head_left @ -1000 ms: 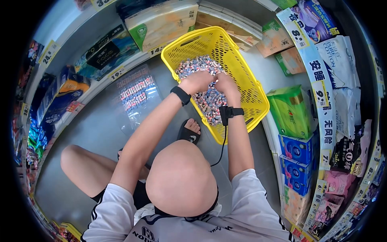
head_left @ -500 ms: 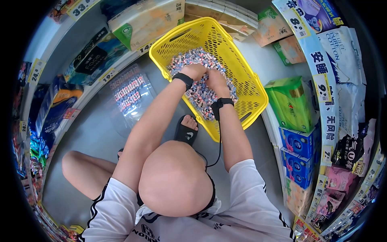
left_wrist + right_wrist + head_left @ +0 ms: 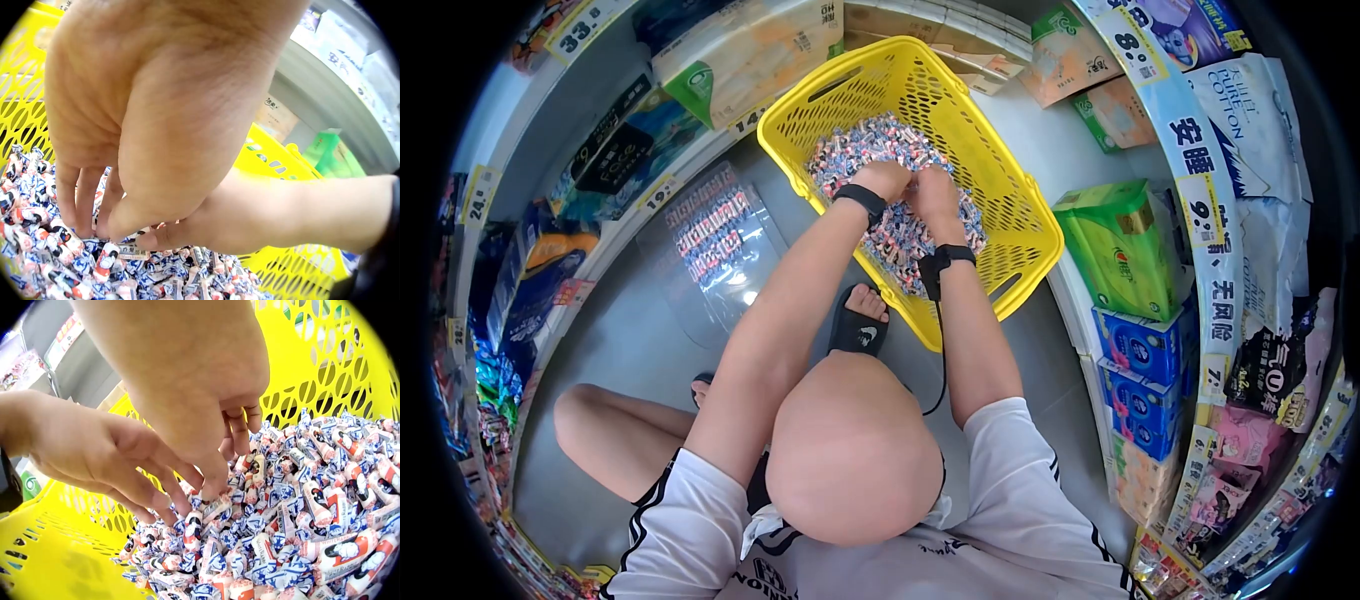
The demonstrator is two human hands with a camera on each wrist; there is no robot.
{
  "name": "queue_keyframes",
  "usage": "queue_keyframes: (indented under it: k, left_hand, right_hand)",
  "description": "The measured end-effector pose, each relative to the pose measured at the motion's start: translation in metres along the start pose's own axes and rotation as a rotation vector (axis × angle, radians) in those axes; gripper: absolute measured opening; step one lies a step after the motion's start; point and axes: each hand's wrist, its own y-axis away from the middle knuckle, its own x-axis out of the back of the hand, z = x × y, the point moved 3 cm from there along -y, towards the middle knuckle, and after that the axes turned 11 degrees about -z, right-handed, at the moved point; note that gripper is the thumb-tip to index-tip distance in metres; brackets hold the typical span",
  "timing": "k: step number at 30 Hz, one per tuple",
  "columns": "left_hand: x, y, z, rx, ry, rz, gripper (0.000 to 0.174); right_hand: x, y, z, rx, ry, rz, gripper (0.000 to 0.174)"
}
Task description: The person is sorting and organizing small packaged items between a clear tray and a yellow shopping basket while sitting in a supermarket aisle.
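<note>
White, red and blue wrapped candies (image 3: 880, 140) fill much of a yellow perforated basket (image 3: 1015, 215). Both hands reach down into the pile, side by side. With its fingertips and thumb, my left hand (image 3: 884, 180) pinches a wrapped candy (image 3: 192, 532) that stands upright at the top of the pile. Close beside it, my right hand (image 3: 935, 192) has its thumb (image 3: 214, 481) on another wrapped candy (image 3: 134, 252). The right hand's other fingers are bent behind it, partly hidden by the palm.
Left of the basket, a clear plastic bag (image 3: 730, 285) lies on the grey floor with rows of candies (image 3: 715, 235) in it. A sandaled foot (image 3: 860, 320) is beside the basket. Shelves hold tissue packs (image 3: 1115, 250) on the right and more packs (image 3: 745, 60) behind.
The basket and surroundings shift slightly left and up in the head view. Both hands stay close together at the candies, a little lower in the pile.
</note>
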Motion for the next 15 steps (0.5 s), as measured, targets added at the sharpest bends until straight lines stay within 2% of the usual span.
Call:
queue_keyframes:
  k: [4, 7, 10, 11, 14, 15]
  left_hand:
    - [-0.001, 0.009, 0.007, 0.101, 0.025, -0.025, 0.026]
    - [-0.003, 0.019, 0.006, 0.115, 0.024, 0.038, 0.023]
    - [-0.007, 0.019, 0.002, 0.007, -0.021, 0.122, 0.028]
    - [-0.009, 0.021, 0.001, -0.001, 0.000, 0.271, 0.030]
    - [0.008, 0.050, 0.009, 0.002, 0.032, 0.250, 0.027]
    - [0.007, 0.058, 0.008, -0.002, 0.034, 0.323, 0.022]
  right_hand:
    - [0.012, 0.005, 0.004, 0.094, 0.100, 0.034, 0.023]
    - [0.017, 0.009, 0.005, 0.138, -0.112, -0.011, 0.027]
    - [0.028, 0.018, 0.000, 0.113, -0.161, -0.013, 0.029]
    - [0.032, 0.022, -0.003, 0.112, -0.190, -0.007, 0.028]
    - [0.038, 0.026, -0.011, 0.159, -0.225, -0.003, 0.027]
    - [0.042, 0.029, -0.017, 0.190, -0.245, -0.007, 0.028]
